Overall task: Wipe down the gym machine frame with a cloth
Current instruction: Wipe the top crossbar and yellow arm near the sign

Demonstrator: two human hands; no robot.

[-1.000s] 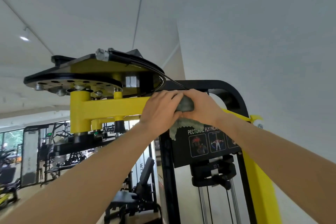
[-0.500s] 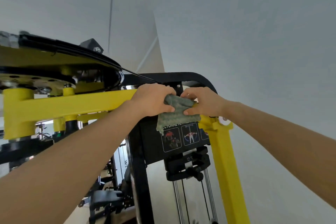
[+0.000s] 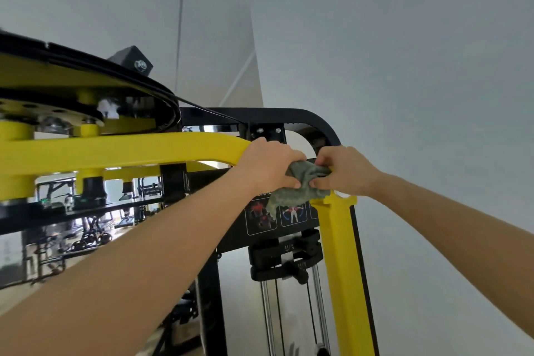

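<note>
A grey-green cloth [image 3: 302, 185] is bunched on the yellow frame bar [image 3: 130, 150] where the bar bends down into a yellow upright [image 3: 341, 263]. My left hand [image 3: 268, 165] grips the cloth's left side, fingers curled over the bar. My right hand [image 3: 344, 170] pinches the cloth's right side against the bend. A loose corner of the cloth hangs over the black instruction plate [image 3: 277, 217].
A black arched frame tube [image 3: 289, 114] runs just behind my hands. A yellow cam disc with a black cable [image 3: 86, 78] sits up left. Below hang a black weight carriage [image 3: 286, 260] and chrome guide rods [image 3: 267, 318]. A grey wall stands to the right.
Both hands and the cloth have slid right along the yellow bar to its bend. My view has turned right and moved closer, so the cam disc has shifted left.
</note>
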